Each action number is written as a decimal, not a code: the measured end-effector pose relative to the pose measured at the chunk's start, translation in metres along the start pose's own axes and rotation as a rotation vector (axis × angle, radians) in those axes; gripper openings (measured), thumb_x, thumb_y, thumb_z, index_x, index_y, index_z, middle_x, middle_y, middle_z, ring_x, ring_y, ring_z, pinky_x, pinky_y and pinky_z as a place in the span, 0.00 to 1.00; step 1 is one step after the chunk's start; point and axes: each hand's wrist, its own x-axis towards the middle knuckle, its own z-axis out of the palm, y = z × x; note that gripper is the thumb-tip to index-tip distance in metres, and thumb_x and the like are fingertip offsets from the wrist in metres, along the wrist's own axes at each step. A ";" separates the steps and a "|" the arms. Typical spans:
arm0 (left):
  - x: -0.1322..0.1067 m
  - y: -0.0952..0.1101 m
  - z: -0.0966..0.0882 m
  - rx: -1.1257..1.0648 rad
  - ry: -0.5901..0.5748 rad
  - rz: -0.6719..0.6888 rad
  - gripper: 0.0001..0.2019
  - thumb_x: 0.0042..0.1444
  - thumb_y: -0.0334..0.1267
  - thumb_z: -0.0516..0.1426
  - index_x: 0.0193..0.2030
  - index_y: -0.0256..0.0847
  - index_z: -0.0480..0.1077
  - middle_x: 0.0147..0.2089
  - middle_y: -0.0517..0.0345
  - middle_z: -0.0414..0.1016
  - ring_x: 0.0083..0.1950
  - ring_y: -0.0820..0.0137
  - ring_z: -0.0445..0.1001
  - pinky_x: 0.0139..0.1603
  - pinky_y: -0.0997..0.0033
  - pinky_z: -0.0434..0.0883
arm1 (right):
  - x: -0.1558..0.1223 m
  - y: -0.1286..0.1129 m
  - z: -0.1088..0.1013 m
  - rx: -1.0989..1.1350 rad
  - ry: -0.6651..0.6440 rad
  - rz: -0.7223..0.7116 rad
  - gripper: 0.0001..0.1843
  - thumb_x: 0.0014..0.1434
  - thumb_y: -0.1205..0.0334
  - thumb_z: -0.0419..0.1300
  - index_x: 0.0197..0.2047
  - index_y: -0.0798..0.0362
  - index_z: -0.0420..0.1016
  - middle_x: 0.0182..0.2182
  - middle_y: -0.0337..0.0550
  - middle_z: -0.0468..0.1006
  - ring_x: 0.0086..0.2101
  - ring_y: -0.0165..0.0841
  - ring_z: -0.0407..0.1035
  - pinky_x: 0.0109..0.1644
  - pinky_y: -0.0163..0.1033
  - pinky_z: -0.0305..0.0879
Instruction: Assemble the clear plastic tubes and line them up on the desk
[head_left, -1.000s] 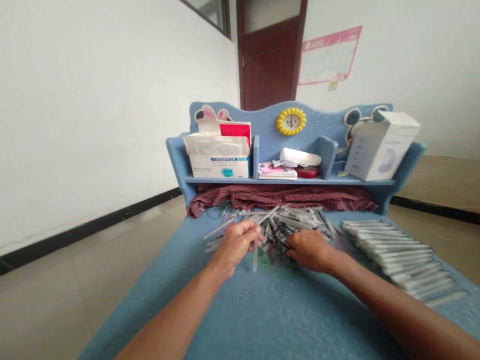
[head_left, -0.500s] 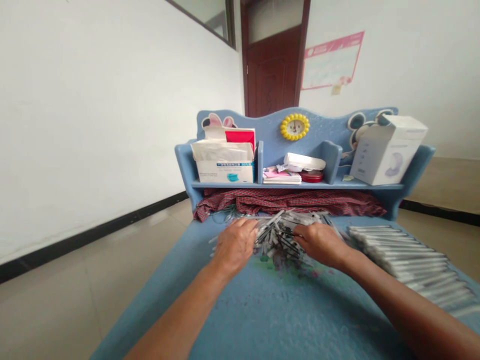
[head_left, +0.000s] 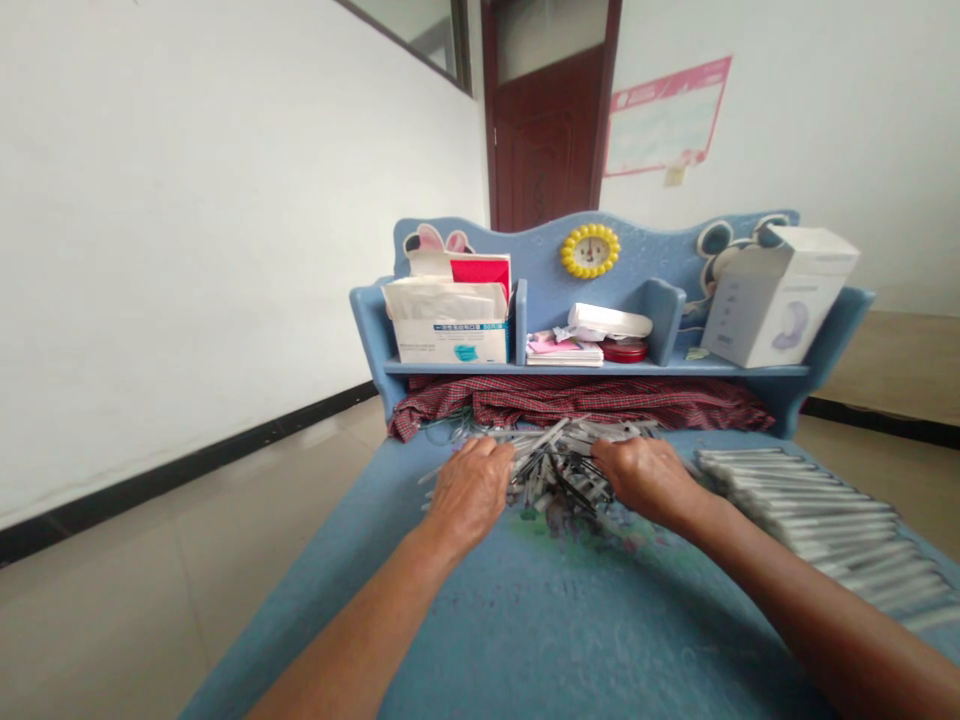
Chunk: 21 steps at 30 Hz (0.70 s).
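Note:
A loose pile of pen parts (head_left: 556, 468), pale tubes and thin black pieces, lies towards the back of the blue desk (head_left: 525, 620). My left hand (head_left: 474, 490) is at the pile's left side, back up, fingers curled and closed. Facing it from the right, my right hand (head_left: 643, 478) has thumb and fingers pinched together at the pile's edge. Whatever either hand grips is too small or hidden to make out. To the right, pens (head_left: 810, 520) are laid side by side in a long, neat row, partly behind my right forearm.
Red checked cloth (head_left: 585, 402) lies bunched under the desk's shelf. On the shelf stand a mask box (head_left: 450, 335), a white case (head_left: 609, 321) above a round red tin (head_left: 624, 351), and a white carton (head_left: 780, 300). A yellow flower-shaped clock (head_left: 590, 251) hangs on the backboard.
My right hand has shifted slightly right and up, a little farther from my left hand. My left hand stays nearly in place. The pile and pen row look the same.

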 end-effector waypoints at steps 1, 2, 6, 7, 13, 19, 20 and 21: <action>0.000 0.001 -0.001 0.012 -0.004 0.010 0.11 0.59 0.33 0.46 0.40 0.39 0.69 0.36 0.51 0.70 0.40 0.63 0.68 0.41 0.65 0.65 | 0.000 0.000 -0.001 -0.007 -0.011 -0.005 0.12 0.59 0.69 0.45 0.37 0.52 0.69 0.26 0.47 0.78 0.28 0.38 0.73 0.26 0.33 0.52; 0.000 0.001 -0.001 0.023 -0.007 0.021 0.11 0.59 0.33 0.46 0.39 0.39 0.69 0.36 0.50 0.70 0.39 0.63 0.68 0.41 0.65 0.65 | -0.001 -0.001 -0.002 -0.011 -0.020 -0.013 0.12 0.58 0.70 0.46 0.37 0.52 0.69 0.27 0.47 0.78 0.29 0.37 0.73 0.26 0.33 0.52; -0.001 0.004 -0.002 0.033 -0.024 0.055 0.10 0.58 0.33 0.47 0.36 0.40 0.69 0.34 0.51 0.70 0.38 0.63 0.67 0.39 0.65 0.64 | -0.004 -0.003 -0.009 -0.033 -0.011 -0.056 0.11 0.57 0.72 0.47 0.39 0.54 0.68 0.32 0.47 0.77 0.30 0.35 0.72 0.25 0.31 0.52; -0.001 0.004 -0.002 0.017 -0.032 0.062 0.10 0.58 0.33 0.47 0.35 0.40 0.69 0.34 0.51 0.70 0.38 0.63 0.68 0.39 0.66 0.64 | -0.004 -0.003 -0.010 -0.045 -0.005 -0.064 0.11 0.57 0.72 0.47 0.39 0.54 0.68 0.32 0.47 0.77 0.29 0.34 0.72 0.25 0.31 0.51; 0.000 0.003 -0.004 -0.348 -0.100 0.071 0.10 0.56 0.34 0.48 0.34 0.40 0.71 0.32 0.56 0.71 0.36 0.67 0.69 0.37 0.71 0.63 | -0.005 0.001 -0.012 -0.092 0.076 -0.069 0.12 0.58 0.72 0.45 0.39 0.54 0.67 0.31 0.46 0.75 0.28 0.33 0.70 0.24 0.32 0.49; 0.002 0.008 -0.002 -0.781 -0.185 -0.015 0.10 0.51 0.34 0.51 0.25 0.40 0.72 0.23 0.62 0.70 0.28 0.69 0.68 0.29 0.74 0.61 | -0.009 -0.008 -0.012 -0.013 0.184 -0.182 0.10 0.59 0.71 0.47 0.37 0.55 0.69 0.28 0.45 0.74 0.27 0.31 0.67 0.27 0.33 0.51; 0.002 0.009 0.000 -0.831 -0.183 -0.047 0.09 0.50 0.34 0.52 0.24 0.40 0.72 0.22 0.62 0.70 0.27 0.69 0.68 0.28 0.74 0.61 | -0.011 -0.011 -0.011 0.018 0.233 -0.211 0.11 0.59 0.71 0.47 0.39 0.55 0.69 0.27 0.45 0.73 0.27 0.31 0.67 0.28 0.33 0.51; 0.002 0.010 0.001 -0.888 -0.183 -0.081 0.09 0.49 0.34 0.52 0.24 0.40 0.72 0.21 0.62 0.69 0.25 0.70 0.67 0.27 0.73 0.61 | -0.012 -0.015 -0.010 0.055 0.293 -0.238 0.13 0.59 0.71 0.46 0.42 0.55 0.69 0.27 0.45 0.73 0.27 0.31 0.67 0.29 0.34 0.52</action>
